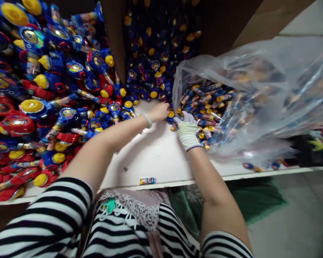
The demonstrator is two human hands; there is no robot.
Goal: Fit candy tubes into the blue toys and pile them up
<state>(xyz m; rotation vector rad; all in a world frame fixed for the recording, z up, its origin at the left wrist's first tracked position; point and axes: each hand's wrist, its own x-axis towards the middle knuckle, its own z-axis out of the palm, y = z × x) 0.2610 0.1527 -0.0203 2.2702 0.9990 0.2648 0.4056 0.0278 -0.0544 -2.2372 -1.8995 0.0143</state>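
Blue plastic toy (171, 114) with a round yellow end: located on the white table (150, 154), between the two hands, immediately beside the left hand's fingers.

Left hand (160, 112): bare, with a pale bangle (148, 121) at the wrist. Fingers are bent inward at the toy; their tips are partly hidden, so whether they grip it cannot be told.

Right hand (187, 129): fitted with a striped knit glove. Fingers are partly spread and bent, at the mouth of the clear plastic bag (261, 68). Contact with the small tubes (211, 100) cannot be confirmed; any grip is hidden.

Small tubes: heaped inside the bag, many with yellow ends. One single tube (148, 181) lies on its side near the table's front edge, well apart from both hands.

Left side: a heap of blue and red toys (67, 114) with yellow parts covers the table.

Rear: further blue and yellow toys (154, 66) fill a dark recess, bounded on its left by a brown panel (114, 36).

Below the table, right: green sheeting (255, 200) on the grey floor (301, 215).
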